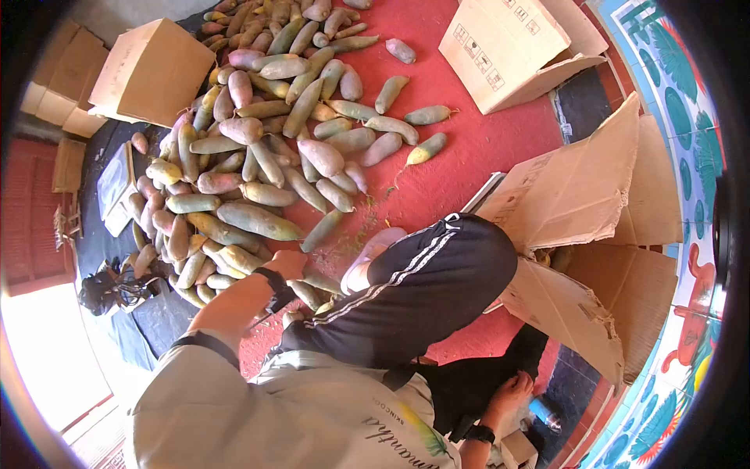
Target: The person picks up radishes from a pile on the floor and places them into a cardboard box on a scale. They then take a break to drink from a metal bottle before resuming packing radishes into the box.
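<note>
My left hand [287,264], with a black band at the wrist, is at the near edge of a large heap of green and pinkish radishes [258,223]. Its fingers look bent together and are partly hidden, so what they hold cannot be made out. A green radish [322,281] lies right beside it. Low on the other side, my right hand [512,392] rests on black fabric [476,387] by my leg, fingers loosely bent and apart. A dark watch [480,434] is on that wrist. My bent knee [469,254] in striped black trousers stands between the hands.
To the right stands an open cardboard box [562,187] with raised flaps and radishes partly visible inside. Other boxes stand at the upper right [500,51] and upper left [152,70]. Loose radishes lie on the red floor [437,168]. A blue bottle [544,414] is near my right hand.
</note>
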The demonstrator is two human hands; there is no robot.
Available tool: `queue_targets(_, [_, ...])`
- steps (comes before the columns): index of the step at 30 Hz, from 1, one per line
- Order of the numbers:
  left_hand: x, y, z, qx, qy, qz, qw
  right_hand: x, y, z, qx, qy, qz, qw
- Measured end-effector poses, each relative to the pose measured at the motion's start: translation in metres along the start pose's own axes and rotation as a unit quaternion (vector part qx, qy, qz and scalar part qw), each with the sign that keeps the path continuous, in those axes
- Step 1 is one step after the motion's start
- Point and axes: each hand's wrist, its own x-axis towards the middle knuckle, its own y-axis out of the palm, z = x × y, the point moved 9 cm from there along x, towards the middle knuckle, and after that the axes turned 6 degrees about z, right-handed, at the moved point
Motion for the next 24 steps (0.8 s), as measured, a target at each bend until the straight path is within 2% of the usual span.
queue_targets(2, [-0.027,-0.025,0.002,-0.11,0.056,0.005,0.992,0.0,-0.004,0.008,-0.009,0.0,0.009,1.0])
queue_targets(3, [-0.03,-0.042,-0.004,-0.113,0.067,-0.005,0.991,0.007,-0.013,0.004,-0.016,-0.001,-0.004,1.0])
queue_targets(5, [-0.056,-0.092,0.031,-0.21,0.057,-0.172,0.961,0.01,-0.01,0.008,-0.003,0.003,-0.005,1.0])
queue_targets(7, [-0.066,-0.112,0.073,-0.267,0.049,-0.239,0.932,0.004,-0.006,0.009,0.003,0.004,-0.003,1.0])
queue_targets(8, [-0.065,-0.118,0.081,-0.266,0.049,-0.24,0.932,0.004,-0.006,0.008,0.003,0.004,-0.007,1.0])
queue_targets(10, [-0.073,-0.131,0.11,-0.473,0.017,-0.298,0.829,0.004,-0.006,0.009,0.003,0.003,-0.014,1.0])
queue_targets(11, [-0.069,-0.132,0.108,-0.471,0.021,-0.3,0.829,0.004,-0.007,0.009,0.0,0.001,-0.02,1.0])
queue_targets(13, [-0.078,-0.133,0.108,-0.34,-0.052,-0.446,0.826,0.003,-0.005,0.006,-0.003,-0.002,-0.019,1.0])
queue_targets(15, [-0.043,-0.106,0.092,-0.298,-0.085,-0.406,0.859,0.002,-0.003,0.003,-0.008,-0.005,-0.019,1.0])
queue_targets(16, [-0.024,-0.092,0.076,-0.279,-0.108,-0.313,0.901,0.001,0.0,0.001,-0.008,-0.002,-0.015,1.0])
queue_targets(18, [-0.011,-0.078,0.034,-0.31,0.011,-0.29,0.905,0.002,0.002,-0.003,-0.011,0.001,-0.013,1.0])
queue_targets(19, [-0.016,-0.084,0.019,-0.311,0.013,-0.29,0.905,0.002,0.004,-0.004,-0.012,0.001,-0.006,1.0])
queue_targets(20, [-0.01,-0.065,0.007,-0.418,-0.025,-0.153,0.895,0.002,0.005,-0.005,-0.013,0.002,0.002,1.0])
queue_targets(21, [-0.009,-0.039,-0.008,-0.51,-0.061,-0.01,0.858,0.002,0.005,-0.007,-0.016,0.002,0.001,1.0])
queue_targets(22, [0.034,-0.012,-0.004,-0.369,-0.007,-0.045,0.928,0.0,0.007,-0.008,-0.017,-0.002,0.002,1.0])
queue_targets(23, [0.074,0.014,-0.001,-0.185,0.029,-0.102,0.977,0.001,0.007,-0.008,-0.018,-0.006,0.003,1.0])
queue_targets(24, [0.073,0.004,-0.012,-0.019,0.044,-0.173,0.984,0.002,0.005,-0.005,-0.02,-0.006,0.0,1.0])
